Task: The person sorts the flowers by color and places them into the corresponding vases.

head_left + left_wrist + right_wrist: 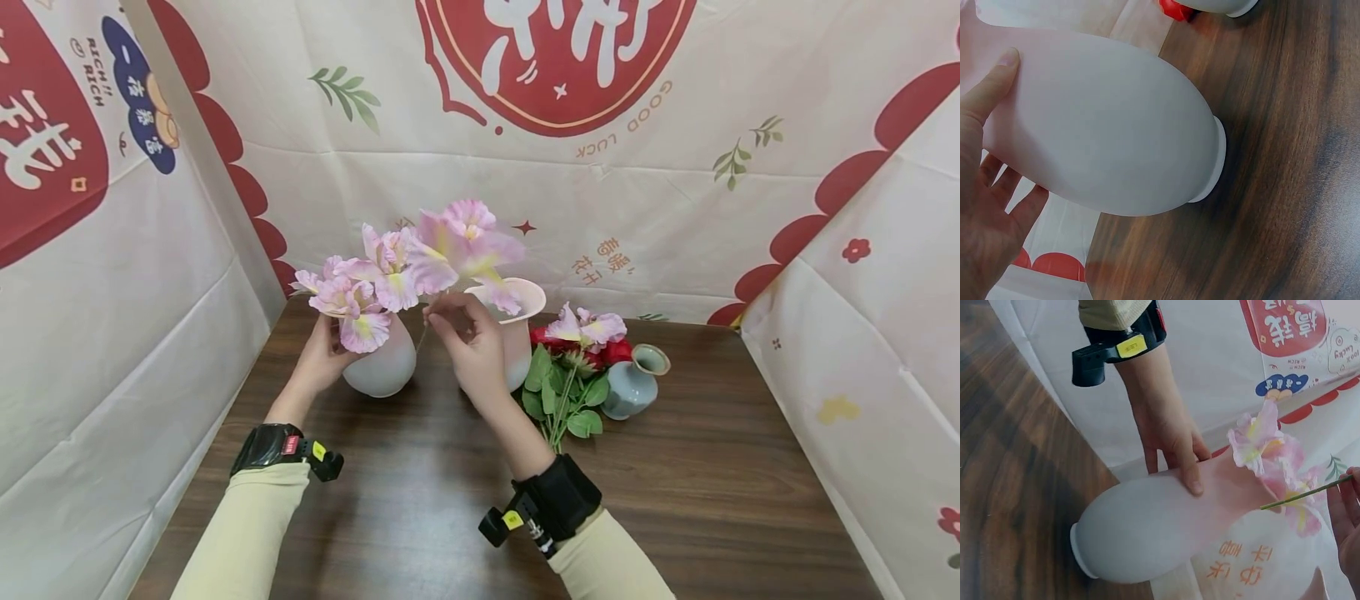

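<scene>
My left hand (324, 357) grips the neck of a pink-and-white vase (382, 367), its thumb on the near side in the left wrist view. Pink irises (352, 296) with yellow-streaked petals stand in the vase's mouth. Between thumb and fingers, my right hand (480, 350) pinches the thin stem of another pink iris (467, 246), whose bloom is above that hand. In the right wrist view the green stem (1305, 495) slants toward the vase, its cut end right by the rim.
A second pink-and-white vase (517, 342) stands behind my right hand. To its right lie red roses (617, 352) with leafy stems and a pink iris (588, 327) on top. Beside them is a small blue-grey vase (630, 390). Printed cloth walls enclose the wooden table (712, 467).
</scene>
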